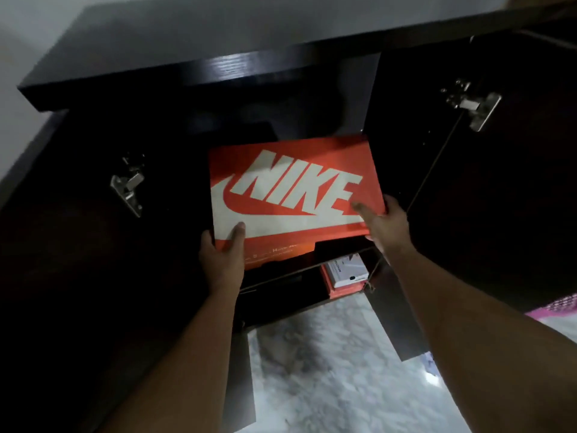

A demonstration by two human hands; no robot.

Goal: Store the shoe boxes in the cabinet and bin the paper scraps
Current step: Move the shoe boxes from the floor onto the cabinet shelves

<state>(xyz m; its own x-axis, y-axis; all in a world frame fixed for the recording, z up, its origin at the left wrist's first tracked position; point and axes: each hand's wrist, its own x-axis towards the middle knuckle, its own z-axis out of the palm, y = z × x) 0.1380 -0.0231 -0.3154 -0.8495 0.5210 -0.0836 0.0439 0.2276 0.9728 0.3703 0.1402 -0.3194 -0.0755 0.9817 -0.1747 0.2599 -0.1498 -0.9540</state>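
An orange shoe box [290, 195] with a large white logo on its lid is held level in the mouth of a dark cabinet [199, 67], above its upper shelf. My left hand [223, 254] grips the box's near left corner, thumb on the lid. My right hand [385, 221] holds the near right corner, thumb lying on the lid. Below, on a lower shelf, a second orange box [343, 276] with a white label on its end shows at the right.
Both cabinet doors stand open: the left door [78, 245] and the right door [487, 182], each with a metal hinge. Pale marble floor [327, 370] lies below. A pink object [555, 304] peeks in at the right edge.
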